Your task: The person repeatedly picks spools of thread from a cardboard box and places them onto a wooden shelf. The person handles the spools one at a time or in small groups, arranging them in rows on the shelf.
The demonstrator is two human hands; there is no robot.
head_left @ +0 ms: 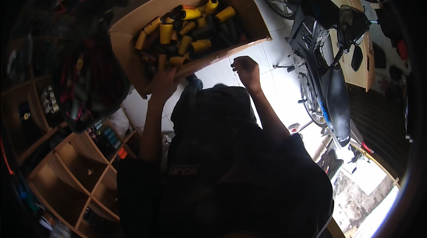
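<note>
A large open cardboard box [195, 66] stands tilted before me. Inside lies a jumble of thread cones, mostly yellow [166, 33] and black, with a few in orange-brown. My left hand [164, 83] is closed on the box's near rim, towards its left corner; the fingers are partly hidden by the rim. Beyond the near rim, on the right, my right hand [247, 72] hovers apart from the box with its fingers curled in. Whether anything small is inside those fingers is hidden.
A dark motorbike [322, 60] is parked on the tiled floor [278, 42] at the right. Wooden shelving [95, 166] with compartments fills the lower left. A dark container [91, 86] of mixed coloured things sits left of the box. A bright doorway is at the lower right.
</note>
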